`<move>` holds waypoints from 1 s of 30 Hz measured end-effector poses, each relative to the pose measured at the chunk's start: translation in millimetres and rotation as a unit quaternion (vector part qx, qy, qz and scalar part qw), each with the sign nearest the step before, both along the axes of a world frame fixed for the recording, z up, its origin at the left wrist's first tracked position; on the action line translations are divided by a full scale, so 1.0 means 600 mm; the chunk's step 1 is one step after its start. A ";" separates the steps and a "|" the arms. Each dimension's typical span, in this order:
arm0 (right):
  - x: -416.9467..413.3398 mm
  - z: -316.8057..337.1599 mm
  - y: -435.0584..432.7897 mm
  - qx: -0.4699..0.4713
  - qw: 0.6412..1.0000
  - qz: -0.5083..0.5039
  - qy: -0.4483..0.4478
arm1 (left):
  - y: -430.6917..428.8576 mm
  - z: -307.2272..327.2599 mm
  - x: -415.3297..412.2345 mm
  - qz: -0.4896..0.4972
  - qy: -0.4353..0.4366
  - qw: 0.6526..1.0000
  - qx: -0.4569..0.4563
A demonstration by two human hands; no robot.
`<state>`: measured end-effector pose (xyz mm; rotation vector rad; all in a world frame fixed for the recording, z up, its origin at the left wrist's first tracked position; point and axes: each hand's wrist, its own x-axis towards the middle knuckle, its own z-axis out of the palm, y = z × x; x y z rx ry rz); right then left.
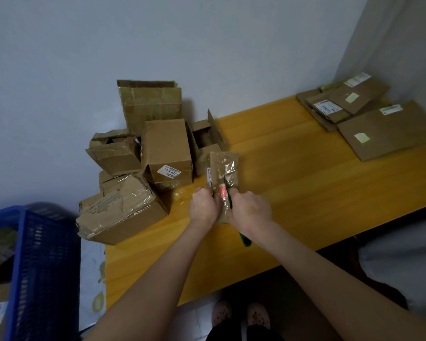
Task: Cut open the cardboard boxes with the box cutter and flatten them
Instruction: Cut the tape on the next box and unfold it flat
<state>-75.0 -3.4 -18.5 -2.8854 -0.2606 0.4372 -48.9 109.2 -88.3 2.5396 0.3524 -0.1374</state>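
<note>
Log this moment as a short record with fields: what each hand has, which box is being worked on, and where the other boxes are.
left grip: holds the small taped box at its near end
right grip: holds the green box cutter on top of that box
surface: yellow wooden table
boxes not flattened: pile at the table's left end
flattened boxes: stacked at the table's far right
also: blue basket, lower left
</note>
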 end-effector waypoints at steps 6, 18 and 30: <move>-0.012 -0.005 0.001 -0.030 0.999 0.016 -0.012 | 0.005 0.000 0.005 0.013 0.011 1.000 -0.010; -0.002 0.004 -0.006 -0.019 1.000 0.021 0.011 | -0.006 0.001 0.012 0.023 0.020 1.000 -0.004; -0.015 0.003 -0.007 -0.018 0.999 0.031 0.025 | 0.006 0.000 0.020 0.041 0.040 0.998 -0.019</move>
